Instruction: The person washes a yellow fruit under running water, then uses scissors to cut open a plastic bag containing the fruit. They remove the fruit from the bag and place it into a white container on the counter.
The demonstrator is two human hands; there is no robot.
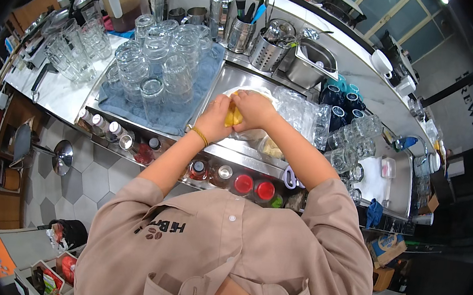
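Both of my hands are closed around a soft yellow piece of food or fruit, whose exact kind I cannot tell. My left hand grips it from the left, a yellow band on the wrist. From the right my right hand holds it, the fingers covering its top. Under the hands lies a whitish plastic bag or wrap on a steel counter tray. Clear plastic bags lie just right of my right hand. A bag with pale yellowish contents sits below my right forearm.
Upturned glasses stand on a blue towel at left. Behind are a perforated utensil holder and a steel container. Stacked glass mugs and a sink are at right. Purple-handled scissors and bottles line the front shelf.
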